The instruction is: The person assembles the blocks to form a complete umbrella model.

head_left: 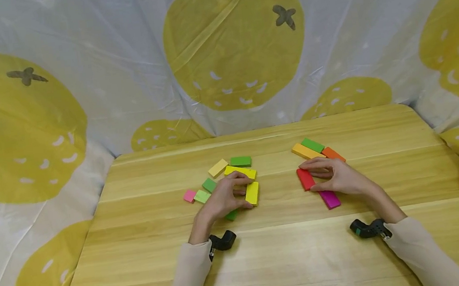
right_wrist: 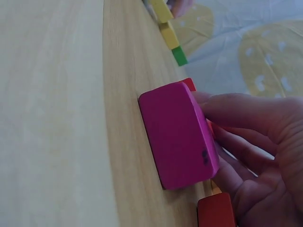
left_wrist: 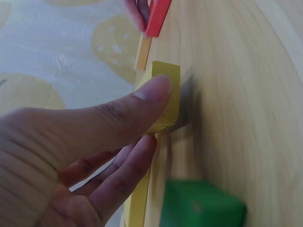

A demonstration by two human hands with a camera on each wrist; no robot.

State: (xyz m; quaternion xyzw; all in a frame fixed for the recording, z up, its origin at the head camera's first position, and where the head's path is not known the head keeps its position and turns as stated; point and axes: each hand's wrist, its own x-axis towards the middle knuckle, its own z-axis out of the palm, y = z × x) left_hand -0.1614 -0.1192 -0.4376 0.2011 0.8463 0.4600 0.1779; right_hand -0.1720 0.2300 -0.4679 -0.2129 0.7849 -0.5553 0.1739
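Note:
My left hand [head_left: 222, 199] pinches a yellow block [head_left: 253, 194] between thumb and fingers; in the left wrist view the thumb crosses the face of this block [left_wrist: 174, 97]. Just beyond it lies a longer yellow block [head_left: 240, 172]. A green block [head_left: 232, 215] is partly hidden under the left hand. To the right, my right hand [head_left: 339, 177] holds a red block [head_left: 305, 179] by its ends. A magenta block [head_left: 330, 199] lies by the red block's near end; in the right wrist view this magenta block [right_wrist: 177, 137] hides most of the red one.
Around the left hand lie green [head_left: 240, 162], cream [head_left: 218, 168], light green [head_left: 202, 196] and pink [head_left: 189, 195] blocks. Beyond the right hand are yellow-orange [head_left: 308, 151], green [head_left: 312, 145] and orange [head_left: 334, 153] blocks. A patterned cloth [head_left: 120, 80] hangs behind the wooden table [head_left: 285, 259].

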